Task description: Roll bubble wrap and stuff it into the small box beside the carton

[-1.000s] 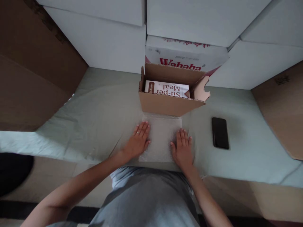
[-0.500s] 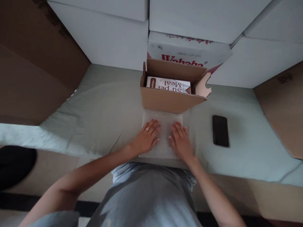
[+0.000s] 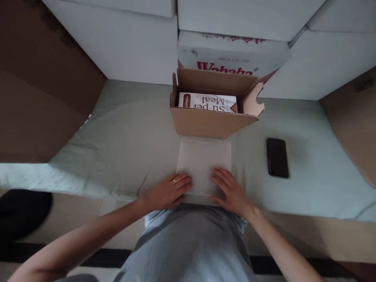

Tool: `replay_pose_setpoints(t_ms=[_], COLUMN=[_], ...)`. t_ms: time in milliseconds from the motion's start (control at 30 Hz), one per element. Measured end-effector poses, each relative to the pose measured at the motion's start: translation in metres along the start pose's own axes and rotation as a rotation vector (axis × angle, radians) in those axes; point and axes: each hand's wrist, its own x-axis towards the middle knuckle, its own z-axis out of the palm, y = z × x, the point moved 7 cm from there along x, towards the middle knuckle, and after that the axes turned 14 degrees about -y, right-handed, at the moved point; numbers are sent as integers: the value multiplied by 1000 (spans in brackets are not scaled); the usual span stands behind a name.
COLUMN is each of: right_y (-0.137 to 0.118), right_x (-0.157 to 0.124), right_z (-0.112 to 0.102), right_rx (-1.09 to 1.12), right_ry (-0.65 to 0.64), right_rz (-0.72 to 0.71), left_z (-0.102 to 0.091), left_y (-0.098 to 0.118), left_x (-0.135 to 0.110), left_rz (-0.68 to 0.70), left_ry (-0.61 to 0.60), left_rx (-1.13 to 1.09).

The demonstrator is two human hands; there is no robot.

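Note:
A clear sheet of what looks like bubble wrap (image 3: pixel 204 154) lies flat on the pale green cloth near its front edge. My left hand (image 3: pixel 170 190), with a ring on one finger, rests on the sheet's near left corner, fingers stretched out. Across from it, my right hand (image 3: pixel 230 190) lies on the near right part, fingers extended and thumb apart. Neither hand grasps anything. Just beyond the sheet stands an open brown cardboard box (image 3: pixel 205 122). Inside it sits a white carton (image 3: pixel 210 102) printed "Su-per Meal", upside down from my side.
A black phone (image 3: pixel 277 158) lies on the cloth (image 3: pixel 132 137) to the right. White boxes (image 3: pixel 141 43) are stacked along the back, one with red lettering (image 3: pixel 232 55). Large brown cartons stand at the left (image 3: pixel 44 102) and right (image 3: pixel 352 121). A black rounded object (image 3: pixel 25 215) is below left.
Both hands have slid toward me over the clear sheet, from its middle to its near corners, leaving its far part uncovered. The view has shifted slightly. The box and phone stay put.

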Motion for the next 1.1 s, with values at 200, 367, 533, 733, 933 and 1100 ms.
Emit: replay_pose_setpoints(t_ms=[200,367,533,733,933,1100], right_y=[-8,10,26,38,39,38], right_x=[-19,-29,-28,-34,-31,-24], right_z=[14,2,-8,-4,0,-4], right_rx=[66,247,357,322,150,19], right_ry=[25,288,378,476,450,374], right_rz=[54,105,177,389,469,455], left_z=[-8,-15,-17,-10,-6,-9], left_y=[-8,-18,-23,-35,-44,-48], left_x=[3,0,-7,-8,-1,6], left_rz=[-63,-120,-144,-411,-629,-822], left_ry=[191,263,385,430,382,206], left_rx=[-82,-222,-304,-340,-238,-190])
